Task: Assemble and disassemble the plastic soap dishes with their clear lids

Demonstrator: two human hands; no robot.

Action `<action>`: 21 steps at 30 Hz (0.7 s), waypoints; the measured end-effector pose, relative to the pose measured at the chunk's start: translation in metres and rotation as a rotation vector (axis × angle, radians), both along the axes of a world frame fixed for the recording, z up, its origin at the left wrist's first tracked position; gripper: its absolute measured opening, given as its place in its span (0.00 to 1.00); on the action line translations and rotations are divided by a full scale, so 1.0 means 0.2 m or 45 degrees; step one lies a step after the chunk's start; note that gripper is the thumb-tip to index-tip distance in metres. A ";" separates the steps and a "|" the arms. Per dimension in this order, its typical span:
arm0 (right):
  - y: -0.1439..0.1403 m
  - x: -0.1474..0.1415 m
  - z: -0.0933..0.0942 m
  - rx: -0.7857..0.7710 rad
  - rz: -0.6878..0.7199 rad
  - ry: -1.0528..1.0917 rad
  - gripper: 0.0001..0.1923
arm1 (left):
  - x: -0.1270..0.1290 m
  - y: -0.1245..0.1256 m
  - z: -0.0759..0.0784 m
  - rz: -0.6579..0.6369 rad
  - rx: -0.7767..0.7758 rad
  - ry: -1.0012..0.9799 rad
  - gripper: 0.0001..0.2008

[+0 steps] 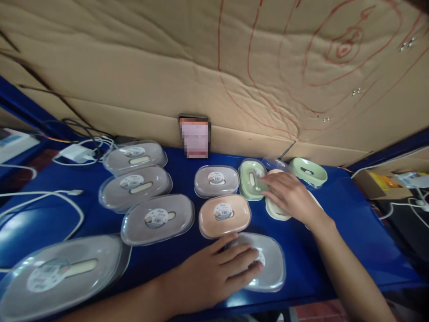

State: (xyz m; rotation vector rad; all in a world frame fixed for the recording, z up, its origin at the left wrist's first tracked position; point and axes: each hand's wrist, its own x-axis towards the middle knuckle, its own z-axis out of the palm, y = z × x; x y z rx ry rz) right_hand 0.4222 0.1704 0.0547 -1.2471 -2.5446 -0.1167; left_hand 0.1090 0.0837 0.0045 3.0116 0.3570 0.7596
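Note:
My left hand (223,270) lies with fingers spread on the clear lid of a grey soap dish (273,255) at the table's front. Just behind it sits a peach soap dish (209,221) with a round label. My right hand (288,192) reaches over a cream soap dish (276,211), its fingers stretched out to the right edge of a lidded green soap dish (247,185). Its thumb is mostly hidden. Left of the green dish stands another grey soap dish (201,181). A second green soap dish (308,172) is beyond my right hand, beside a clear lid (276,163).
Several grey lidded soap dishes (129,230) line the left of the blue table (362,241). A phone-like screen (195,138) leans against the cardboard wall (150,67). White cables (80,214) and a charger (75,153) lie at left; a cardboard box (378,185) stands right.

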 end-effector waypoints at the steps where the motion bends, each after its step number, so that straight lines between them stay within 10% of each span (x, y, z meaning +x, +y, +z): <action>1: -0.02 0.01 0.00 0.079 -0.058 -0.023 0.20 | 0.00 0.00 0.00 -0.006 0.010 0.011 0.19; 5: -0.12 -0.03 0.00 0.252 -0.036 -0.053 0.18 | -0.01 0.00 0.00 -0.008 0.011 0.016 0.19; 21: -0.09 -0.14 -0.16 -0.229 -0.113 0.087 0.21 | -0.01 0.00 0.00 -0.024 -0.033 0.013 0.20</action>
